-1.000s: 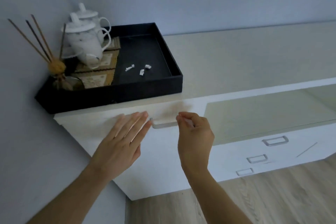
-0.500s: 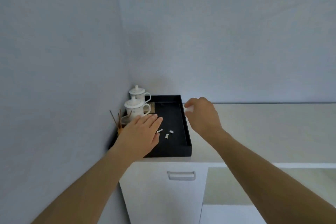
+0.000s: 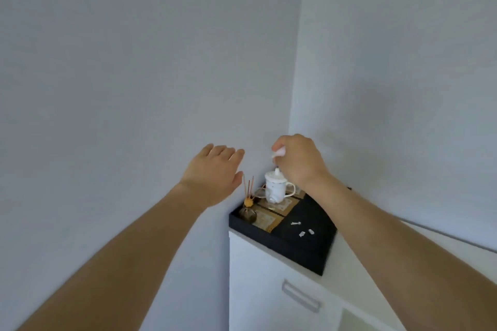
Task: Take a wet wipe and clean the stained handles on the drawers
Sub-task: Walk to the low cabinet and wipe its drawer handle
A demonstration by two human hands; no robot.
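Observation:
My right hand (image 3: 297,162) is raised above the back of the black tray (image 3: 301,255), fingers closed on a small white wad, the wet wipe (image 3: 279,153), which pokes out by the thumb. My left hand (image 3: 213,176) hovers open beside it, fingers spread toward the left wall, holding nothing. The top drawer's silver handle (image 3: 301,296) shows on the white cabinet front (image 3: 255,290) below the tray, well under both hands. I cannot make out any stain on it from here.
In the tray stand a white lidded cup (image 3: 275,189), a reed diffuser (image 3: 248,197) with sticks, patterned coasters and a few small white bits (image 3: 301,234). The cabinet sits in a wall corner; walls are close on the left and behind.
Both hands have left the drawer handle and risen above the tray toward the wall corner. The view has swung up and left, so the lower drawers are out of sight.

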